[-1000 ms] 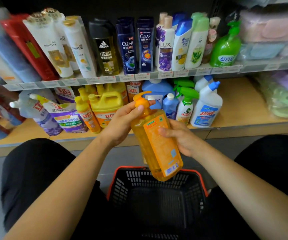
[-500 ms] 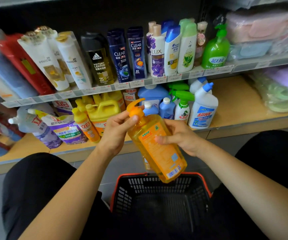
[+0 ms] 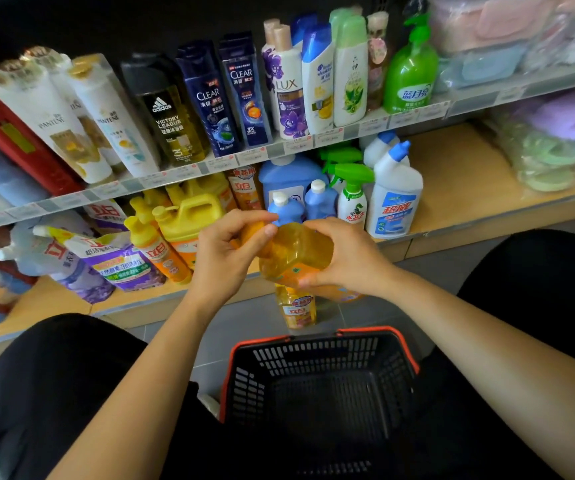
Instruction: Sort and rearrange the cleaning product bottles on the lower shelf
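Observation:
I hold an orange pump bottle (image 3: 296,254) in both hands, just in front of the lower shelf (image 3: 452,174). The bottle is tipped with its pump end towards the shelf. My left hand (image 3: 225,254) grips the pump end, whose head is hidden by the fingers. My right hand (image 3: 344,256) wraps round the body. Behind them on the shelf stand yellow jugs (image 3: 192,216), small blue bottles (image 3: 320,202), a green-trigger spray bottle (image 3: 351,199) and a white toilet-cleaner bottle (image 3: 395,199).
A small orange bottle (image 3: 296,308) stands on the grey floor below my hands. A black basket with an orange rim (image 3: 317,403) sits between my knees. Refill pouches (image 3: 106,261) lie at the shelf's left. Shampoo bottles (image 3: 209,98) fill the upper shelf. Bagged soft goods (image 3: 556,143) are at the right.
The bottle has tipped from nearly upright to lying flatter and moved closer to the shelf. My right hand shifted from its side to over its body. The floor bottle came into view.

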Action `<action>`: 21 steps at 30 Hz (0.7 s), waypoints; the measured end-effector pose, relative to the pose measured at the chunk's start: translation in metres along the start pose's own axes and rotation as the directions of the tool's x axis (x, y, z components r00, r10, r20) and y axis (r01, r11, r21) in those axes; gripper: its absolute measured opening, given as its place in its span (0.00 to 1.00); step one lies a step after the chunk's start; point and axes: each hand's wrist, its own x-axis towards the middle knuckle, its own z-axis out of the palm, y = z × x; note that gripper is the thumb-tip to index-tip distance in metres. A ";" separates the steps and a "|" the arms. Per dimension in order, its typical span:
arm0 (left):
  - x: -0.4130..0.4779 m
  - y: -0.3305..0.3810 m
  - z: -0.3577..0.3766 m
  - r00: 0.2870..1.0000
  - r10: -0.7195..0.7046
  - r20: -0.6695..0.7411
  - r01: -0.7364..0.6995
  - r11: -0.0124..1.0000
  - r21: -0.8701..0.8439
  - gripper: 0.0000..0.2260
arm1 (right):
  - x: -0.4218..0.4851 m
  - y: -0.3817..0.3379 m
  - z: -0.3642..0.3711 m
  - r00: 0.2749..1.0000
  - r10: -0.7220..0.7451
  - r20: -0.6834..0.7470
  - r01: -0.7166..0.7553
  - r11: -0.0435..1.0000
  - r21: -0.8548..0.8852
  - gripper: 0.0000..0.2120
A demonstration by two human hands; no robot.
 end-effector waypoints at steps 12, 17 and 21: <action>0.001 0.004 0.002 0.985 -0.017 -0.169 0.046 0.985 0.165 0.10 | 0.003 0.004 0.008 0.979 -0.124 -0.163 0.088 0.974 -0.208 0.43; 0.002 0.002 -0.003 0.997 0.009 -0.073 0.003 0.987 0.161 0.07 | 0.006 0.006 0.007 0.957 -0.143 -0.254 0.088 0.973 -0.215 0.41; 0.002 0.005 -0.004 0.996 0.054 -0.065 -0.050 0.996 0.067 0.08 | 0.007 0.008 0.004 0.959 -0.115 -0.258 0.072 0.983 -0.170 0.42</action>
